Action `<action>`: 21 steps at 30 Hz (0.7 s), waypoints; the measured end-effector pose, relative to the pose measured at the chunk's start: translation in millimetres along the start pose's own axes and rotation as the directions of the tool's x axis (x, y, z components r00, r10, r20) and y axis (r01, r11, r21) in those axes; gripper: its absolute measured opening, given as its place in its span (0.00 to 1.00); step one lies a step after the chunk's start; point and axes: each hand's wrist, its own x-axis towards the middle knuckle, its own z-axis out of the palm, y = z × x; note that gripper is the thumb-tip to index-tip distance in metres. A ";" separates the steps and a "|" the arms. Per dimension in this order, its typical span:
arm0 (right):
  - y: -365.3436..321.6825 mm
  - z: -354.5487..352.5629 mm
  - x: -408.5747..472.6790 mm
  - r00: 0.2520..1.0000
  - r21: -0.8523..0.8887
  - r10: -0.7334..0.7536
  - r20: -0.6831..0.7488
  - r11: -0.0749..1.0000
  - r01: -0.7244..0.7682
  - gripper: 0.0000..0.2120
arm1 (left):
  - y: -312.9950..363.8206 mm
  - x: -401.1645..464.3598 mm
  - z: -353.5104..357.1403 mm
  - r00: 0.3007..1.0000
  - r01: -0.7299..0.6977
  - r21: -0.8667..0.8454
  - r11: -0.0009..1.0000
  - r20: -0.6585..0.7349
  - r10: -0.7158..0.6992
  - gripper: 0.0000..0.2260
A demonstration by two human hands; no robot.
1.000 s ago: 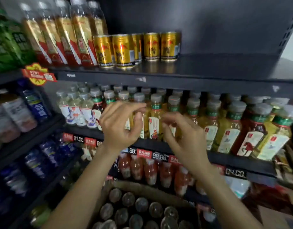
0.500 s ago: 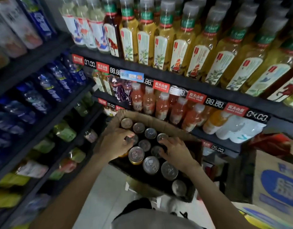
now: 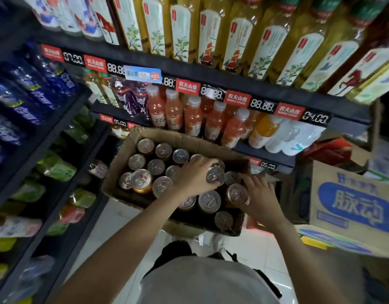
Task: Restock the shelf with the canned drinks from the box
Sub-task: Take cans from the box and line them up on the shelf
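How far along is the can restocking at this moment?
Nothing already done shows here: the target shelf is out of view. In hand: the left hand grips one silver-topped gold can, and the right hand grips another silver-topped can, both still inside the brown cardboard box. Left: over a dozen cans remain in the box, so much of the restocking seems still ahead.

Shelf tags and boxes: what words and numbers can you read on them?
"07.00": price display on the upper shelf edge.
"88.88": price display, same edge.
"04.00": price display at its right end.
"05.00": price display on the lower edge.
"农夫山泉": red tag.
"脉动": cardboard carton on the right.
The blue tag, bottle labels and can tops are too blurred to read.
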 end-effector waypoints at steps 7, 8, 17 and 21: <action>-4.5 21.9 -10.5 0.997 -0.096 0.072 0.036 0.993 -0.068 0.42 | 6.4 19.0 28.9 0.951 0.217 0.005 0.976 0.227 -0.212 0.35; -4.1 27.2 -10.7 0.995 -0.095 0.095 0.004 0.991 -0.095 0.41 | 6.0 19.6 31.2 0.953 0.232 -0.025 0.972 0.204 -0.222 0.34; -3.4 -26.9 -4.2 0.936 0.894 0.351 0.006 0.417 -0.163 0.29 | 0.6 7.9 -46.6 0.946 0.208 -0.645 0.735 -0.059 -0.320 0.33; -16.3 -73.2 8.9 0.963 0.990 0.249 0.107 0.066 -0.127 0.24 | 15.5 3.0 -92.7 0.948 0.044 -0.805 0.591 -0.154 -0.280 0.28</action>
